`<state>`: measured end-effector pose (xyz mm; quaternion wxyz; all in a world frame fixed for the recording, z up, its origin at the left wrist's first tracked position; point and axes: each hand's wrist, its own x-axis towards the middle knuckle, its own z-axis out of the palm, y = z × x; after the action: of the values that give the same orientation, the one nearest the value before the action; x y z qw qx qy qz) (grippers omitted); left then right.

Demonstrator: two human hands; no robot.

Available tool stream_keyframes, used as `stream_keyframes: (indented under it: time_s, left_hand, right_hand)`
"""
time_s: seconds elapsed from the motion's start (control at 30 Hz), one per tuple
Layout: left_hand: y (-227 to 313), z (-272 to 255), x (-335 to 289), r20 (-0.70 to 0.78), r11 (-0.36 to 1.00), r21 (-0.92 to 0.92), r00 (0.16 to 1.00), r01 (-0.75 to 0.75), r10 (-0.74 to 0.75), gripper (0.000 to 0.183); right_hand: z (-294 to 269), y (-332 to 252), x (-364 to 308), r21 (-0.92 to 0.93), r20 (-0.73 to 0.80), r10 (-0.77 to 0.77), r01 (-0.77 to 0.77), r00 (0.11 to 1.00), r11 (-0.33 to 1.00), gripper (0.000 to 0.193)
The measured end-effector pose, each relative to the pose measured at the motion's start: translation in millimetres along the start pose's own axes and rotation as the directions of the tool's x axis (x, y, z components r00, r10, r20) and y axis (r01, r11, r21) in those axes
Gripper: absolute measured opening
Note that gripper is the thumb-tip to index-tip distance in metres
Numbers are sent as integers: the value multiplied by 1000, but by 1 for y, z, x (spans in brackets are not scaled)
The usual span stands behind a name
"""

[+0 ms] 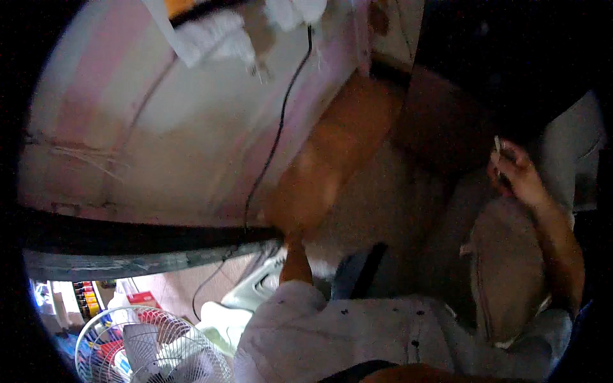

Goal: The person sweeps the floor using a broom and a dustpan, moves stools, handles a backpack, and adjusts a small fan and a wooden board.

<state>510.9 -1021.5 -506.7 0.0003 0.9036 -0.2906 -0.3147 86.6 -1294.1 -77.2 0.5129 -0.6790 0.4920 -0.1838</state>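
Head view shows a small pale stick (498,145) upright at the far right, in the fingers of the right hand (514,171); that grip is closed on it. Below the hand is a grey-brown shape, too dim to name. Toward the middle, the left forearm (297,263) meets the lower end of a brown panel (338,153); its hand cannot be made out, so that grip cannot be told. A black cord (281,131) hangs left of the panel, and a white fan (150,345) stands lower left.
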Motion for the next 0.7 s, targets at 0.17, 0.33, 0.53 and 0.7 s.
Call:
stream_keyframes:
  time_s: [0.17,0.33,0.53,0.7]
  left_hand:
    - [-4,17,3,82,984,128,987,126,-137,45]
    - [-23,41,-2,80,967,210,983,145,-165,44]
    - [-29,51,1,128,963,260,985,77,-113,43]
    - [-53,70,6,-28,979,190,997,-70,77,44]
  right_hand:
    - [64,-94,60,-277,275,-5,84,961,957,25]
    - [166,-125,136,-378,319,-303,413,898,828,27]
    - [244,-6,198,-47,179,-310,323,934,945,24]
    - [271,171,176,83,68,48,-53,997,995,23]
